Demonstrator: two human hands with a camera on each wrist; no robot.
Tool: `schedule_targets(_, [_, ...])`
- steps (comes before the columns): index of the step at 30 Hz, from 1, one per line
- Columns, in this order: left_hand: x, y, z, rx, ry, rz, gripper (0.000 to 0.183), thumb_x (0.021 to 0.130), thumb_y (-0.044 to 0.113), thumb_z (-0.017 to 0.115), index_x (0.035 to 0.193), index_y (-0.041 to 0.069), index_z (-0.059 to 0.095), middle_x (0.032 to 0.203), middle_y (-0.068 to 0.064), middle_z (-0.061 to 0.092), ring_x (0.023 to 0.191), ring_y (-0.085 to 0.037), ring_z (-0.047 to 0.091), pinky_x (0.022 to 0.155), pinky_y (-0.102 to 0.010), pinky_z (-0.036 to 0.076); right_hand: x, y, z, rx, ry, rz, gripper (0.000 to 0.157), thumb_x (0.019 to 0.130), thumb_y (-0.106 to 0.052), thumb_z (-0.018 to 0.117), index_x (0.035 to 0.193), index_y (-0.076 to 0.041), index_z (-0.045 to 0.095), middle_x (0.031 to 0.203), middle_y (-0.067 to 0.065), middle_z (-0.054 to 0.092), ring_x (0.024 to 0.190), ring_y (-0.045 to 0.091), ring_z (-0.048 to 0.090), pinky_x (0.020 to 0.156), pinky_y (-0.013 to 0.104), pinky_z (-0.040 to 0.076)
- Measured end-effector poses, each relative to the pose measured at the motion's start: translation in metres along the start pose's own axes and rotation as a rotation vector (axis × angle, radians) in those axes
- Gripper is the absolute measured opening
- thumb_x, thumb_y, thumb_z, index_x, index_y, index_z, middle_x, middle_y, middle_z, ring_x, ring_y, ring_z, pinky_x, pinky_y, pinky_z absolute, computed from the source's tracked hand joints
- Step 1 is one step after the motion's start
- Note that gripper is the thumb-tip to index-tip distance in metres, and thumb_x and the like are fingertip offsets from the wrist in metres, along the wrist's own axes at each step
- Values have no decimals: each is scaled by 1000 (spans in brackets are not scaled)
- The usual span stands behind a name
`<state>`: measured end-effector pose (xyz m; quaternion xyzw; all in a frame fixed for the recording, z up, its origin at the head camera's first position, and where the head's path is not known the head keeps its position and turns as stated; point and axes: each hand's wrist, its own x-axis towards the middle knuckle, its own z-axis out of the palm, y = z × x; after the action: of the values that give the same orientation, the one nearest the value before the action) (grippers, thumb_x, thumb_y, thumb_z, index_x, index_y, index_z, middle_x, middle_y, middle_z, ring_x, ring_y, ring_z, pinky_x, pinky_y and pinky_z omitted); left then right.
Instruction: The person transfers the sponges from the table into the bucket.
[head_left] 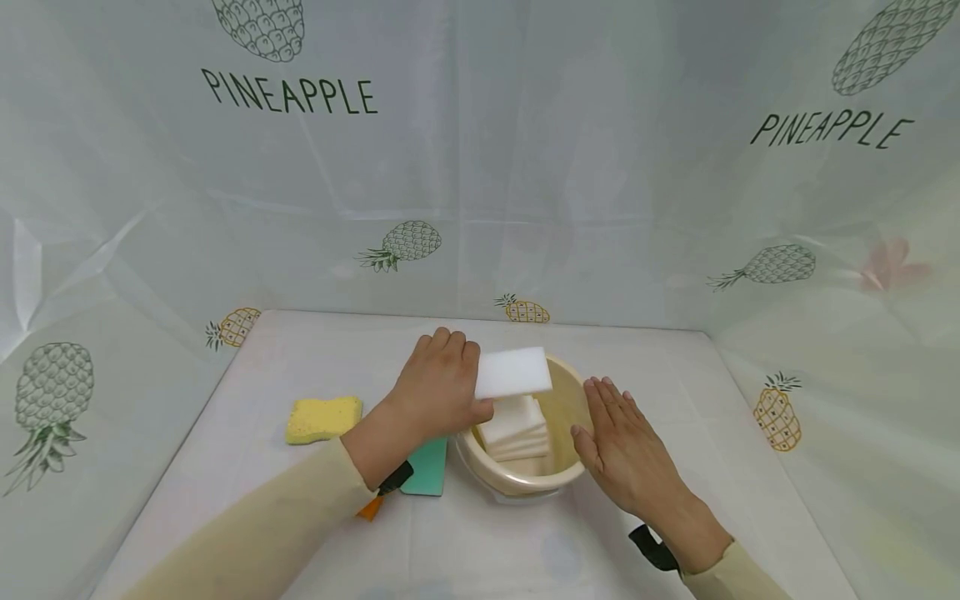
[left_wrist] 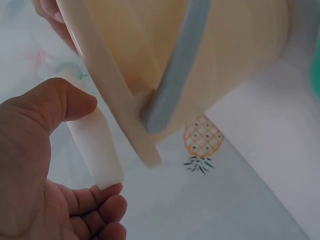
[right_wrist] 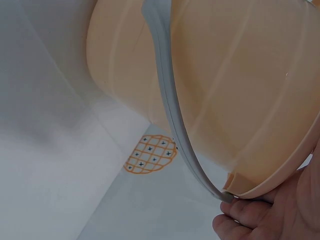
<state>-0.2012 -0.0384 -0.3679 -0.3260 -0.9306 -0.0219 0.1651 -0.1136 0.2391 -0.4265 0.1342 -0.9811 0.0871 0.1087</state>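
The left grip, half spread, pinches a white block by opposite edges.

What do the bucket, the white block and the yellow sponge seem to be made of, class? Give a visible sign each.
Bucket: probably plastic, smooth and slightly glossy; it catches light.
White block: likely soft foam, matt; it looks bowed where pinched.
Yellow sponge: apparently foam or cellulose, matt; small pits show.

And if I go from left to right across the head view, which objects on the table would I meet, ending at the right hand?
Yellow sponge → orange piece, partly hidden → green piece → cream bucket → right hand.
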Motion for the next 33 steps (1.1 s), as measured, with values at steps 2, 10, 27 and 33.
schedule_targets(2, [1,5,2,0,-40,-1,50,71,51,63,91,5,58,80,-4,46,78,-23,39,69,-34,33,0,0,0,1,5,-2,65,103,-41,37,150,2,29,155,20,33,147,36,27,117,51,24])
schedule_targets(10, [5,19,10,-4,-165,11,47,73,55,62,83,9,58,82,-2,45,84,-22,39,77,-34,34,-1,0,0,4,6,0,65,103,-41,37,150,3,28,156,20,32,147,35,26,117,51,24])
schedule_targets(27, [1,25,16,97,-138,36,63,75,64,67,97,5,58,82,-3,45,83,-22,41,72,-31,35,-1,0,1,-3,19,-3,65,103,-41,37,150,3,29,155,20,34,147,35,27,117,51,24])
schedule_targets(33, [0,21,18,63,-104,37,57,77,60,66,97,6,58,83,-3,46,83,-22,41,74,-32,37,-1,0,3,-11,26,-4,65,103,-41,37,150,3,30,155,19,34,146,35,28,117,49,24])
